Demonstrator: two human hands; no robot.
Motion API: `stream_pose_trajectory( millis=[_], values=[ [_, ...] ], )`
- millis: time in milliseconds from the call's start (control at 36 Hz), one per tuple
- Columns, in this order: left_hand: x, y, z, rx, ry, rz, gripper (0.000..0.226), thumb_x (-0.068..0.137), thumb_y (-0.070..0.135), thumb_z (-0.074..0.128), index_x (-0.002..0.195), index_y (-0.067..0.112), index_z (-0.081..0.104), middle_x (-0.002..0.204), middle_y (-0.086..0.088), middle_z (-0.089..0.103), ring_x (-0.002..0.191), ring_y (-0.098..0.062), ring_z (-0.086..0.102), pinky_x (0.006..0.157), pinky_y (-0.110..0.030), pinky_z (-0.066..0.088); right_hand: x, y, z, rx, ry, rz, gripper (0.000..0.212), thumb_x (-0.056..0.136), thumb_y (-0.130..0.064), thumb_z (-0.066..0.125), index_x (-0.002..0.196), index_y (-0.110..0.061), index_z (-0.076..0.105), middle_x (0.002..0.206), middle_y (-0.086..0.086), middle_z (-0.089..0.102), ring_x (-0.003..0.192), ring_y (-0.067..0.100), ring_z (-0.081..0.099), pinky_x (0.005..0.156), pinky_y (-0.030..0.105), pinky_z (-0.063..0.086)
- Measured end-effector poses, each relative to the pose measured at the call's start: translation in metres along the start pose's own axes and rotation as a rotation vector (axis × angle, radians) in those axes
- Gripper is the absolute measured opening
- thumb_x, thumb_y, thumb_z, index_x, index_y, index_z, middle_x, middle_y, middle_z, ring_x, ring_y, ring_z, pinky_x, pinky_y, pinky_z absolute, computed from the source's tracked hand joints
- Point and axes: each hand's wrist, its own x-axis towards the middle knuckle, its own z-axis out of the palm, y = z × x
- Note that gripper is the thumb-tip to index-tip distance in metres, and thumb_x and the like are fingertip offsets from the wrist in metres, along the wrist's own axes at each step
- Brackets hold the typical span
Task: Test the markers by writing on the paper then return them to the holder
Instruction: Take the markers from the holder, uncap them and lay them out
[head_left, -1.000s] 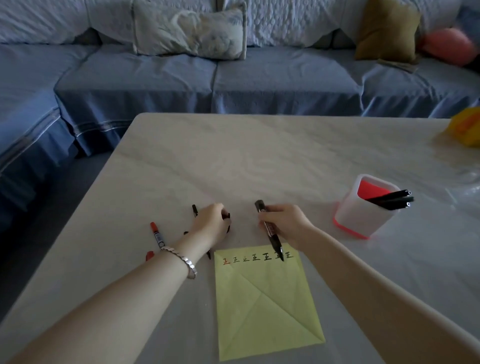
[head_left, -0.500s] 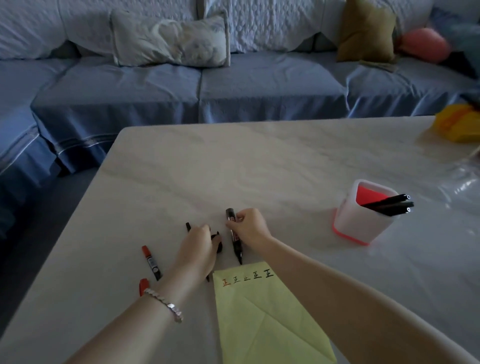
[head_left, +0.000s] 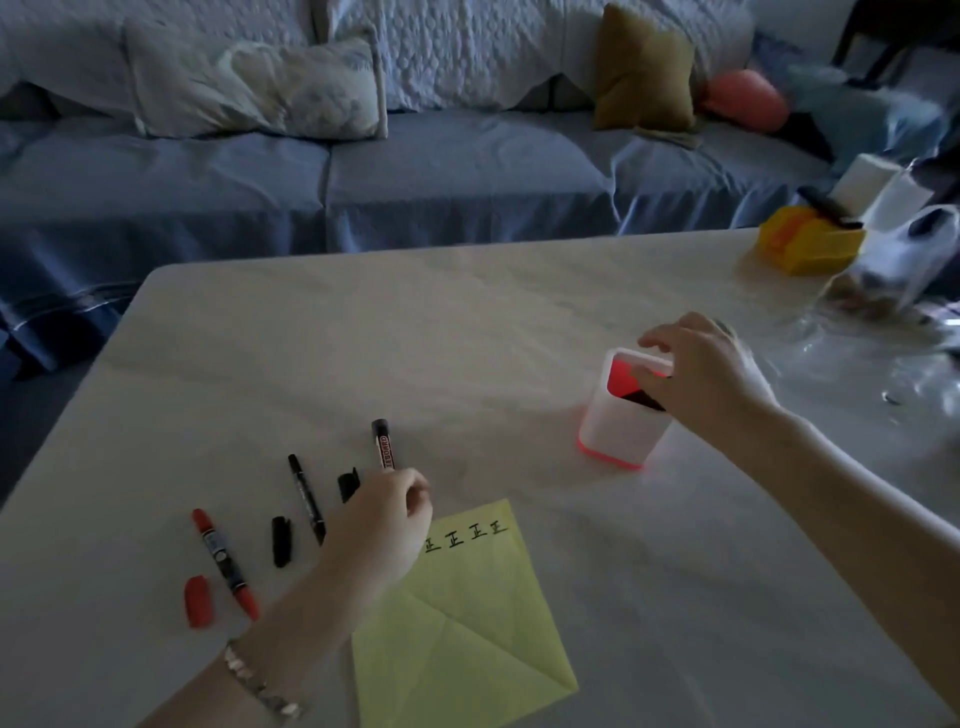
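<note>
A yellow-green paper (head_left: 467, 623) with a row of written characters lies near the table's front edge. My left hand (head_left: 379, 525) sits at its top left corner, fingers curled round the lower end of a black whiteboard marker (head_left: 383, 444). Left of that hand lie a thin black pen (head_left: 305, 496), two black caps (head_left: 348, 483) (head_left: 280, 540), a red marker (head_left: 223, 564) and its red cap (head_left: 197, 600). My right hand (head_left: 701, 374) reaches over the white holder with a red base (head_left: 615, 426); its thumb and fingers close on a black marker (head_left: 644, 399) standing inside.
A yellow box (head_left: 808, 244) and a clear plastic bag (head_left: 883, 312) crowd the table's far right corner. Beyond the far edge stands a blue sofa (head_left: 415, 176) with cushions. The table's left edge (head_left: 78, 395) drops to the floor.
My right hand let go of the whiteboard marker and moved right to the holder. My left hand now holds that marker. The view has shifted right.
</note>
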Motion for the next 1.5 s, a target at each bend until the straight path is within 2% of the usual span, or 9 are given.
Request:
stream_pose_trajectory(
  millis=[83, 250, 472, 722, 917, 1000, 1083, 1194, 1500],
  values=[
    [-0.006, 0.002, 0.0, -0.019, -0.009, -0.009, 0.019, 0.094, 0.02, 0.045, 0.102, 0.018, 0.062, 0.089, 0.003, 0.063, 0.076, -0.015, 0.06, 0.058, -0.02, 0.035, 0.007, 0.023, 0.007, -0.119, -0.186, 0.05, 0.027, 0.084, -0.033, 0.061, 0.105, -0.017, 0.065, 0.112, 0.012, 0.059, 0.103, 0.03, 0.05, 0.081, 0.037, 0.042],
    [-0.013, 0.004, -0.002, -0.121, -0.053, -0.034, 0.016, 0.093, 0.018, 0.045, 0.09, 0.022, 0.061, 0.067, 0.011, 0.055, 0.057, -0.001, 0.048, 0.047, -0.012, 0.03, 0.004, 0.029, 0.014, 0.065, -0.099, 0.04, 0.015, 0.084, -0.017, 0.061, 0.084, -0.005, 0.07, 0.092, 0.014, 0.058, 0.084, 0.03, 0.055, 0.068, 0.03, 0.038],
    [-0.017, 0.012, -0.003, -0.189, -0.095, -0.052, 0.019, 0.091, 0.017, 0.048, 0.082, 0.029, 0.06, 0.073, 0.011, 0.061, 0.067, -0.004, 0.056, 0.056, -0.019, 0.039, -0.012, 0.038, 0.01, 0.352, 0.242, 0.037, 0.01, 0.075, -0.002, 0.069, 0.084, -0.004, 0.072, 0.084, 0.01, 0.066, 0.079, 0.026, 0.061, 0.071, 0.013, 0.04],
    [-0.019, 0.026, -0.003, -0.348, -0.048, 0.037, 0.017, 0.088, 0.016, 0.056, 0.083, 0.03, 0.063, 0.074, 0.006, 0.066, 0.07, -0.006, 0.063, 0.069, -0.022, 0.049, -0.052, 0.001, -0.014, 0.646, 0.653, -0.412, 0.008, 0.081, -0.011, 0.065, 0.088, -0.008, 0.069, 0.085, -0.004, 0.059, 0.075, -0.002, 0.057, 0.071, 0.01, 0.049],
    [-0.029, 0.039, -0.026, -0.553, -0.079, 0.183, 0.039, 0.091, 0.052, 0.039, 0.126, 0.036, 0.037, 0.112, 0.023, 0.049, 0.099, 0.017, 0.049, 0.075, 0.003, 0.036, -0.079, -0.048, 0.012, 1.26, 0.266, -0.209, 0.024, 0.071, -0.012, 0.071, 0.07, -0.036, 0.07, 0.067, -0.022, 0.067, 0.061, -0.002, 0.059, 0.06, 0.008, 0.047],
    [-0.037, 0.029, -0.03, -0.463, -0.081, 0.262, 0.019, 0.093, 0.035, 0.045, 0.108, 0.047, 0.043, 0.094, 0.017, 0.056, 0.084, 0.004, 0.055, 0.071, -0.008, 0.042, -0.086, -0.059, 0.024, 1.336, 0.17, -0.096, 0.041, 0.078, 0.003, 0.065, 0.068, -0.036, 0.073, 0.06, -0.016, 0.066, 0.054, 0.001, 0.057, 0.058, 0.009, 0.047],
    [-0.045, 0.02, -0.031, -0.399, -0.041, 0.31, 0.023, 0.094, 0.021, 0.047, 0.085, 0.041, 0.052, 0.072, 0.008, 0.056, 0.063, -0.001, 0.05, 0.057, -0.012, 0.037, -0.092, -0.069, 0.032, 1.499, 0.043, 0.011, 0.02, 0.074, -0.007, 0.066, 0.075, -0.026, 0.073, 0.062, -0.009, 0.066, 0.054, 0.002, 0.055, 0.059, 0.011, 0.048],
    [-0.052, 0.015, -0.032, -0.41, 0.015, 0.327, 0.027, 0.091, 0.018, 0.055, 0.084, 0.044, 0.052, 0.079, 0.007, 0.061, 0.076, -0.009, 0.055, 0.065, -0.02, 0.042, -0.099, -0.082, 0.046, 1.673, -0.234, 0.125, 0.013, 0.067, -0.015, 0.067, 0.079, -0.016, 0.072, 0.065, 0.0, 0.064, 0.053, 0.008, 0.052, 0.056, 0.014, 0.046],
    [-0.055, 0.01, -0.026, -0.463, 0.052, 0.257, 0.025, 0.083, 0.015, 0.067, 0.078, 0.038, 0.058, 0.067, 0.018, 0.063, 0.066, 0.008, 0.058, 0.06, -0.004, 0.039, -0.109, -0.105, 0.064, 1.518, -0.431, 0.145, 0.022, 0.09, -0.009, 0.049, 0.074, -0.007, 0.065, 0.06, 0.003, 0.064, 0.054, 0.009, 0.058, 0.056, 0.018, 0.05]
  ],
)
